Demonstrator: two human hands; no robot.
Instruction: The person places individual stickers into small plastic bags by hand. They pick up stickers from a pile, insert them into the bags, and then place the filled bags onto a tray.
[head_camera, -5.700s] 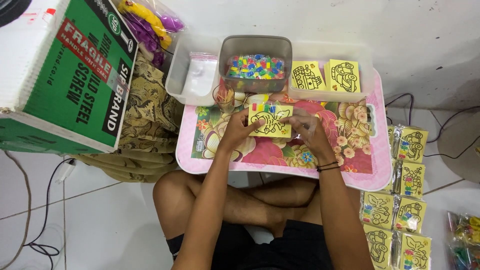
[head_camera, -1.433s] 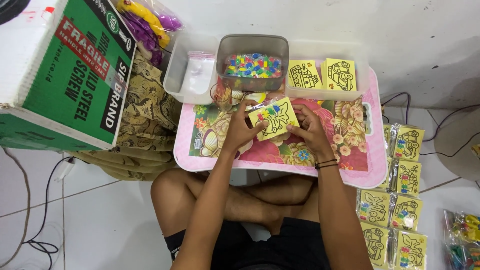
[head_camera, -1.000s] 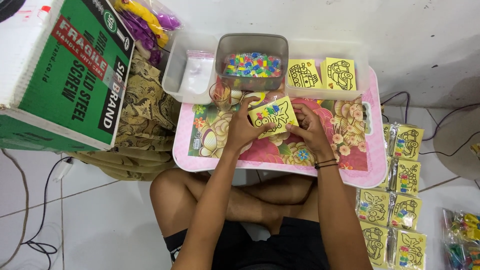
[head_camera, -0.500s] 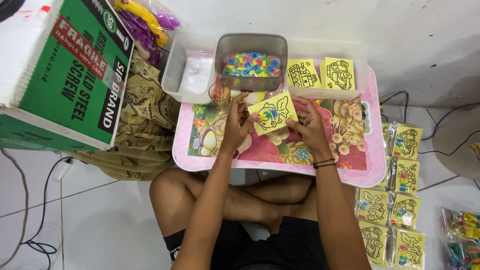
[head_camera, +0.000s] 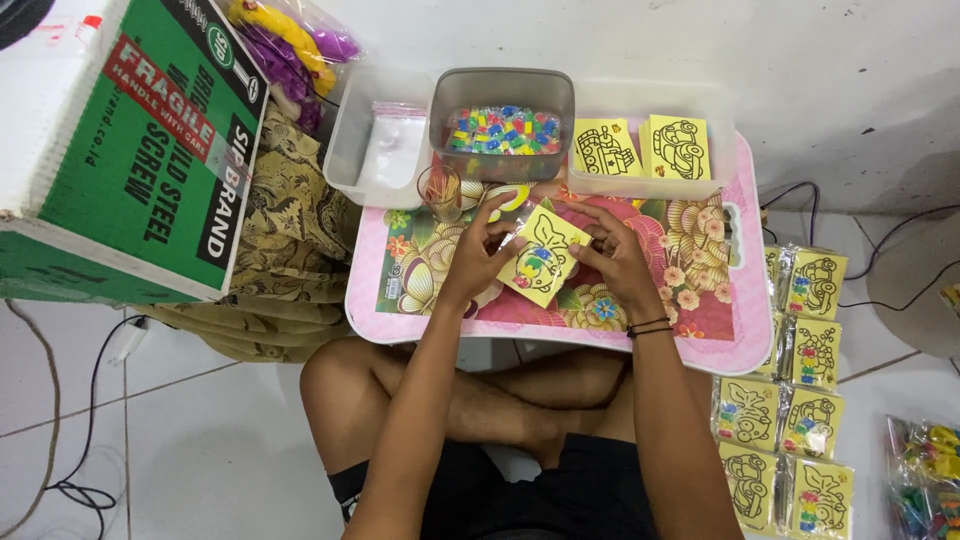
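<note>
Held between both hands above the pink floral surface (head_camera: 720, 330): a yellow picture card (head_camera: 542, 256), tilted, long axis running upper right to lower left. Left hand (head_camera: 478, 262) pinching its left edge, right hand (head_camera: 618, 258) pinching the right; both grips equally near.

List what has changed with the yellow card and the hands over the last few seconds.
The yellow card, earlier lying roughly level between both hands, has turned so it now sits tilted, a corner pointing up. The left hand and right hand keep their grip on its two sides. The grey tub of coloured pieces, the clear tray with two yellow cards and the pink table stayed put.
</note>
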